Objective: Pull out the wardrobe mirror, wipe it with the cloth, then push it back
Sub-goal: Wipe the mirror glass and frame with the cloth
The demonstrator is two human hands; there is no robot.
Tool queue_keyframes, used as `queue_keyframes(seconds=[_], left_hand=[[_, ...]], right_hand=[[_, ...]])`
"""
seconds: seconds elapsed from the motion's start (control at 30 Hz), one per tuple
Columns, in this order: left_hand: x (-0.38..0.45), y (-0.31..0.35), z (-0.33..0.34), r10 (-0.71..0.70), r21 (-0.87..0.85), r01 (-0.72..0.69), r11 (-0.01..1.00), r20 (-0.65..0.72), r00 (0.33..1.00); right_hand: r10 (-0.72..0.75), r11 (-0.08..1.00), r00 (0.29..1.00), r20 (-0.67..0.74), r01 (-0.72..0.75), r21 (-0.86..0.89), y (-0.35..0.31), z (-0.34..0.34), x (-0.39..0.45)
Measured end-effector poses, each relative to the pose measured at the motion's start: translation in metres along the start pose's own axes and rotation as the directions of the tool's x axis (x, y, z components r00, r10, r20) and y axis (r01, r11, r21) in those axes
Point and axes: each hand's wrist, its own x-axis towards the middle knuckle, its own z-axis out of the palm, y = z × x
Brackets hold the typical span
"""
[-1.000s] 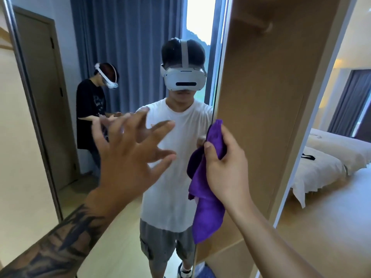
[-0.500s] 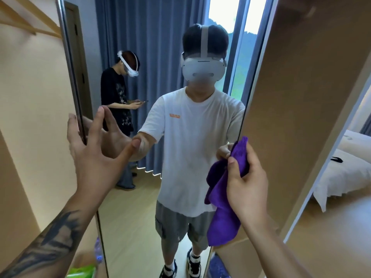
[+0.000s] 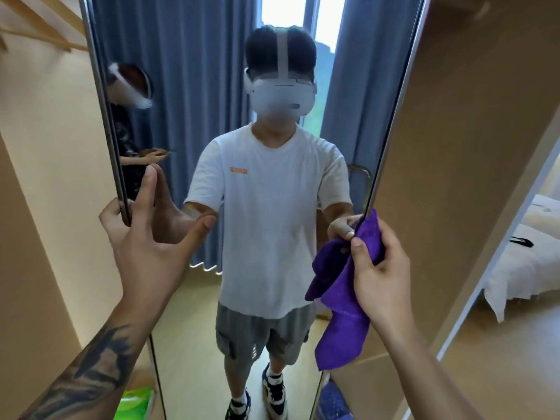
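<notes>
The tall wardrobe mirror (image 3: 188, 86) stands in front of me in a thin metal frame and reflects me and a second person. My left hand (image 3: 142, 241) holds its left edge at mid height. Some fingers lie behind the frame, while the index finger and thumb lie against the glass. My right hand (image 3: 381, 274) grips a purple cloth (image 3: 342, 328) at the mirror's right edge, and most of the cloth hangs down below the hand.
Wooden wardrobe panels flank the mirror on the left (image 3: 51, 177) and right (image 3: 454, 177). A wooden rail (image 3: 36, 34) crosses the top left. A green packet (image 3: 133, 404) lies low on the left. A white bed (image 3: 524, 262) is at the far right.
My left hand moved from the middle of the glass to the mirror's left edge and took hold of it. The mirror now faces me more squarely. The right hand still holds the cloth.
</notes>
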Motion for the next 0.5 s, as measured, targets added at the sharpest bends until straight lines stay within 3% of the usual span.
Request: queue_keyframes(seconds=[0.27,0.4,0.5], left_hand=[[-0.019,0.032,-0.016,0.034,0.098,-0.031,0.995,-0.028,0.999],[-0.025,0.044,-0.015,0.078,0.27,-0.055,0.961,-0.075,0.994],[-0.029,0.049,-0.013,0.15,0.471,-0.102,0.876,-0.065,0.987]], right_hand=[[0.084,0.996,0.995,0.054,-0.082,-0.029,0.0,0.005,0.023],[0.077,0.997,0.995,0.056,-0.075,-0.03,-0.014,0.008,0.046],[0.08,0.997,0.995,0.054,-0.08,-0.001,-0.02,0.013,0.053]])
